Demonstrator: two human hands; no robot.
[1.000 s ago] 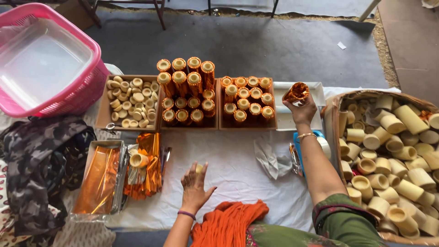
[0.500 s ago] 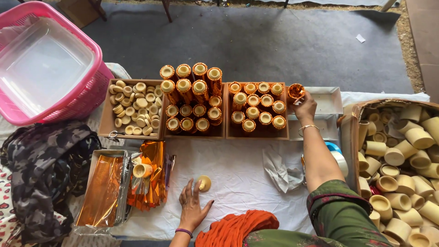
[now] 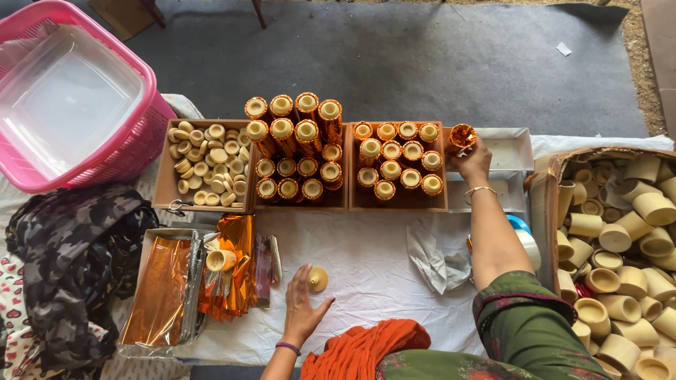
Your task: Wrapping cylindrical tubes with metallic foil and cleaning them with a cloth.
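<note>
Holding a shiny orange wrapped cup [image 3: 461, 136] in the right hand [image 3: 473, 162], fingers pinched tight around it, right at the far right edge of the box of wrapped cups [image 3: 398, 204]. Resting the left hand [image 3: 303, 309] flat and open on the white cloth [image 3: 366, 260], fingertips touching one small bare cup [image 3: 317, 279].

Could tip over the wrapped cups in the row just beside, if that hand bumps them. Could knock the small cup away with a quick move, since it sits loose on the cloth. Might crush or tear the thin foil with too hard a squeeze.

Counting now: twelve wrapped cups in the right box, sixteen or so in the middle box [image 3: 299, 204], too many lids to count in the left box [image 3: 204, 204]. One pink basket [image 3: 134, 141]. One tray of orange foil sheets [image 3: 158, 292]. One big carton of bare cups [image 3: 620, 246], far too many to count.
</note>
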